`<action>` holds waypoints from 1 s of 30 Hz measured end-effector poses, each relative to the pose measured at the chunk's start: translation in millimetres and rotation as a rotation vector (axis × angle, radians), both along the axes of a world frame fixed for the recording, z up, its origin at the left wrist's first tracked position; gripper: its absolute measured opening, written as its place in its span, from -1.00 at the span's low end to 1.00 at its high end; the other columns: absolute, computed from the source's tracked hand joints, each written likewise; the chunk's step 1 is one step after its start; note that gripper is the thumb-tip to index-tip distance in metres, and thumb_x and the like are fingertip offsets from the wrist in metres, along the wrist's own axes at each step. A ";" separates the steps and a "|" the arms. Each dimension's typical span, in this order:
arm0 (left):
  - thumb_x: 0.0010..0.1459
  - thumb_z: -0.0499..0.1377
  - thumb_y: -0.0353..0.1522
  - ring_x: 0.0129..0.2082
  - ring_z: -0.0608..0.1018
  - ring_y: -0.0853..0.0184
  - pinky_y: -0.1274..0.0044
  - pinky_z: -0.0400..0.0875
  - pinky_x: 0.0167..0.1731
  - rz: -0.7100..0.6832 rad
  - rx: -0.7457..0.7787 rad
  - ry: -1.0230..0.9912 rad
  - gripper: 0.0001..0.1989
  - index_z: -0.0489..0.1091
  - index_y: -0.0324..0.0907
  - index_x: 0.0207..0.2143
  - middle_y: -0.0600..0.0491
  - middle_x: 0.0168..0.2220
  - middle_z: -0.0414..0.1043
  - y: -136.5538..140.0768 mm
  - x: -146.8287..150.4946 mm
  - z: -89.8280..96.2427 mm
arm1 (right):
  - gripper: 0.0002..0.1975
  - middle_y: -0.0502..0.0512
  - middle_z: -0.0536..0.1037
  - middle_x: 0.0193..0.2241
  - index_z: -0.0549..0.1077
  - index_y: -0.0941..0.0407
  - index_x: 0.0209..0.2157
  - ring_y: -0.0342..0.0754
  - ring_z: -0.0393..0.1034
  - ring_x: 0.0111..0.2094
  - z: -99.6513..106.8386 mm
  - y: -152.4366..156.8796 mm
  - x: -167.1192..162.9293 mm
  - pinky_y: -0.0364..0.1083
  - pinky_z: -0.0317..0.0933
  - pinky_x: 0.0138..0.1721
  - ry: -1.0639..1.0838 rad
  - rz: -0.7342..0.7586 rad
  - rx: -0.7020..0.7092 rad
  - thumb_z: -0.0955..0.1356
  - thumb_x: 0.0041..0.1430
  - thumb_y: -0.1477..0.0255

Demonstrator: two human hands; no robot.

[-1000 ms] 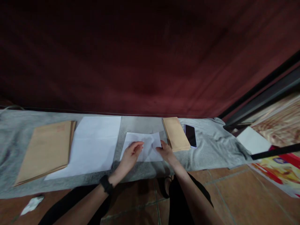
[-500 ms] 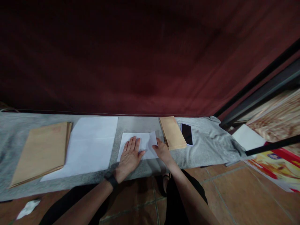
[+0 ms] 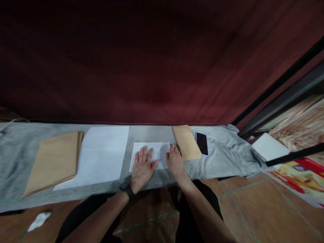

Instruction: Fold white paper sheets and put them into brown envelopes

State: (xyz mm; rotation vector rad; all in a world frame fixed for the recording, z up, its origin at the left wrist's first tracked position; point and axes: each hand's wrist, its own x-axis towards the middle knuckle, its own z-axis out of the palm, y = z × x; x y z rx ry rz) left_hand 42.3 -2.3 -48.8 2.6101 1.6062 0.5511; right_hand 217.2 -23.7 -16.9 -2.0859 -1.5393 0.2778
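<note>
A folded sheet of white paper (image 3: 162, 148) lies on the grey cloth in front of me. My left hand (image 3: 142, 168) rests flat on its left half, fingers spread. At the paper's right edge, my right hand (image 3: 175, 162) lies palm down, its fingers a little bent and touching the edge. What is under the right fingertips is hidden. Close by on the right sits a stack of small brown envelopes (image 3: 187, 141).
Larger brown envelopes (image 3: 54, 157) overlap a big white paper sheet (image 3: 106, 152) on the left. A phone (image 3: 201, 143) lies beyond the small envelopes. Grey cloth (image 3: 227, 155) covers the narrow bench. A dark red curtain (image 3: 152, 67) hangs behind; a black metal frame (image 3: 278, 101) stands right.
The paper's raised right end has come down flat. My right hand has gone from pinching that edge to lying on it. My left hand stays on the paper.
</note>
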 end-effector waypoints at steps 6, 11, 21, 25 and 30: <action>0.37 -0.07 -0.20 0.44 -0.01 0.00 0.10 -0.11 0.36 0.002 -0.020 0.050 -0.39 0.09 -0.32 0.37 -0.28 0.43 -0.06 -1.6 0.6 3.7 | -0.51 0.29 0.29 0.31 0.25 0.21 0.32 0.10 0.13 0.32 -1.1 3.9 -26.9 0.14 0.04 0.33 -0.011 0.346 0.059 0.16 0.43 0.40; 0.34 -0.19 -0.41 0.44 0.02 0.08 0.15 -0.08 0.37 -0.010 -0.064 0.102 -0.41 0.04 -0.42 0.38 -0.27 0.41 0.01 1.3 -2.9 5.0 | -0.49 0.18 0.22 0.35 0.26 0.18 0.32 0.03 0.02 0.39 -12.1 4.1 -51.5 0.08 -0.15 0.40 -0.042 0.369 -0.041 0.10 0.48 0.29; 0.34 -0.20 -0.40 0.41 0.13 0.12 0.16 0.03 0.34 -0.031 -0.055 0.000 -0.42 0.12 -0.41 0.35 -0.25 0.36 0.14 6.2 -8.6 2.1 | -0.50 0.05 0.12 0.40 0.19 0.06 0.35 0.00 -0.07 0.42 -5.5 7.9 -59.8 0.10 -0.29 0.41 -0.078 0.240 -0.125 0.04 0.50 0.28; 0.35 -0.22 -0.40 0.39 0.17 0.15 0.18 0.07 0.34 -0.061 -0.055 -0.065 -0.43 0.16 -0.41 0.33 -0.25 0.32 0.23 6.7 -12.0 3.9 | -0.50 0.06 0.07 0.41 0.16 0.06 0.37 0.03 -0.08 0.42 -4.6 7.2 -58.0 0.10 -0.29 0.41 -0.092 0.256 -0.143 0.08 0.48 0.29; 0.39 -0.22 -0.35 0.38 0.20 0.19 0.17 0.07 0.33 -0.083 -0.058 -0.063 -0.45 0.20 -0.32 0.32 -0.19 0.32 0.25 0.1 -11.1 10.4 | -0.48 0.08 0.02 0.42 0.10 0.06 0.39 0.04 -0.14 0.44 -4.1 3.4 -56.1 0.14 -0.29 0.41 -0.137 0.297 -0.156 0.10 0.46 0.36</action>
